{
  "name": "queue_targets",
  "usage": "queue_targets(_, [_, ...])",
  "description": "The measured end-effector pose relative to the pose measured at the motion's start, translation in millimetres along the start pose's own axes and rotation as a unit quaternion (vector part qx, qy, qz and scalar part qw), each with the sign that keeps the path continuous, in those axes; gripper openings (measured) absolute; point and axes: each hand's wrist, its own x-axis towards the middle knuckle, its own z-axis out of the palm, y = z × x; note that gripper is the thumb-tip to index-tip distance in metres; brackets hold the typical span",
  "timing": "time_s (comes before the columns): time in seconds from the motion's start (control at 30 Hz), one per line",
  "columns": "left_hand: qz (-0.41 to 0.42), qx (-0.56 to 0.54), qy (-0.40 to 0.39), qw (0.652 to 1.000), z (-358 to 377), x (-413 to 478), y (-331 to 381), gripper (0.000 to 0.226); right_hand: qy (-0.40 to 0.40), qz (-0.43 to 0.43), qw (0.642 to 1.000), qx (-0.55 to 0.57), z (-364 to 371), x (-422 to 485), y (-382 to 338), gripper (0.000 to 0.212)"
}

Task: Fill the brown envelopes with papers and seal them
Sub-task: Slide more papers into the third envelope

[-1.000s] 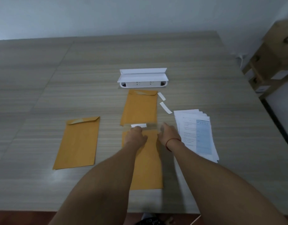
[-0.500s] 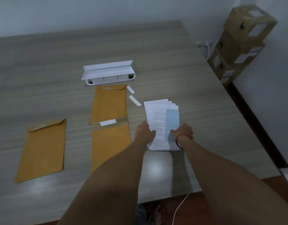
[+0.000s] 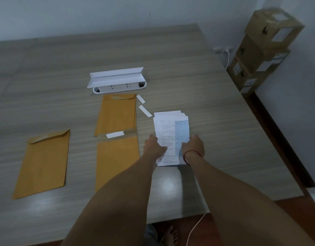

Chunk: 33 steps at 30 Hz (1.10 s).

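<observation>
**Two hands on the papers, three brown envelopes to their left**

Three-quarters of the frame is a grey wood-grain table (image 3: 197,86). Stacked cardboard boxes (image 3: 265,50) stand against the wall at upper right. One brown envelope (image 3: 43,162) lies at lower left with its flap closed. A second envelope (image 3: 115,160) lies at centre with its flap open. A third envelope (image 3: 117,114) sits just above it, touching a white socket tray (image 3: 117,80).

The stack of papers (image 3: 170,125) lies right of centre, just beside the middle envelopes. The left hand (image 3: 154,146) grips its left edge, thumb over the top sheet. The right hand (image 3: 194,145), a red band (image 3: 188,153) at its wrist, grips the right edge with fingers curled. A white strip (image 3: 115,134) lies on the open flap, and two loose strips (image 3: 145,111) lie above the stack.
</observation>
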Motion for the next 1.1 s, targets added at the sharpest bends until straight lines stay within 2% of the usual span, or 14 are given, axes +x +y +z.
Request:
queue_targets(0.1, [0.0, -0.002, 0.002, 1.0, 0.3, -0.5, 0.1, 0.051, 0.011, -0.019, 0.999, -0.024, 2.0, -2.1, -1.2, 0.022])
queue_targets(0.3, [0.006, -0.001, 0.004, 1.0, 0.4, 0.9, -2.5, 0.053, 0.018, 0.013, 1.0, -0.004, 2.3, -1.6, -2.6, 0.025])
queue_targets(0.47, [0.004, -0.003, -0.003, 1.0, 0.9, 1.8, -3.4, 0.052, 0.022, -0.015, 0.999, -0.018, 4.9, -4.3, -1.8, 0.022])
queue_targets(1.1, [-0.001, -0.022, -0.012, 1.0, -0.9, 2.7, -3.6, 0.052, 0.022, 0.023, 0.999, 0.009, 8.4, -0.2, -2.4, 0.028])
